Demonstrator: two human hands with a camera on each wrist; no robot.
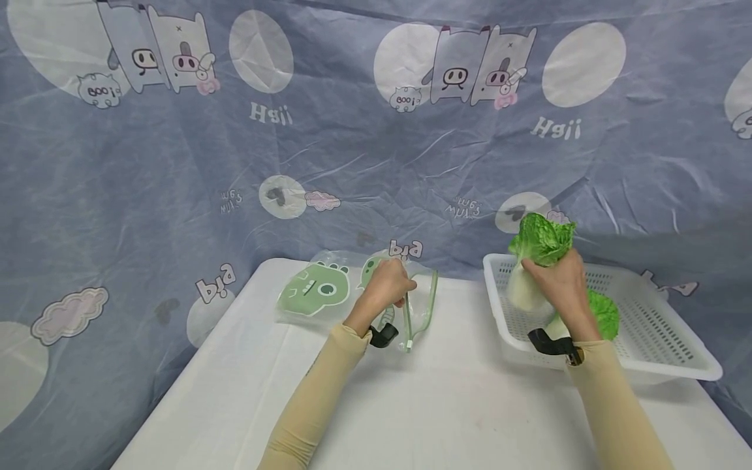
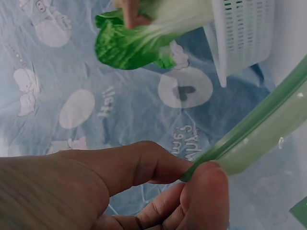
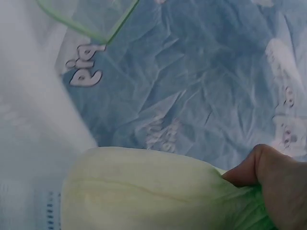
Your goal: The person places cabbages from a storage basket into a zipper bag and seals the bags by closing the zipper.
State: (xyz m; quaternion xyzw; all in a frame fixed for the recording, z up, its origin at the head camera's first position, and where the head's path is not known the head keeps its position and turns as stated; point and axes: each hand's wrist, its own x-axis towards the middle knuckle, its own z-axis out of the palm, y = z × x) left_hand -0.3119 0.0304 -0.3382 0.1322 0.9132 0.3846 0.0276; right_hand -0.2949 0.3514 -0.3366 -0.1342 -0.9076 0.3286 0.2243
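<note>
My left hand point(image 1: 384, 285) pinches the green zip edge point(image 2: 240, 129) of a clear zipper bag point(image 1: 299, 303) printed with green cartoon figures. The bag's mouth gapes toward the right, and its white slider hangs at the near corner. In my right hand point(image 1: 561, 281) is a napa cabbage point(image 1: 527, 287), gripped around its leafy top. Its green leaves point(image 2: 127, 45) point up and its pale base point(image 3: 139, 187) down, over the left end of a white basket. A second leafy green vegetable point(image 1: 603, 313) lies in the basket, partly hidden behind my right wrist.
The white slotted basket point(image 1: 664, 313) stands at the right of the white-covered table point(image 1: 446, 398). A blue-grey patterned sheet point(image 1: 376, 150) hangs behind the table's far edge. Black camera straps point(image 1: 549, 343) circle both wrists.
</note>
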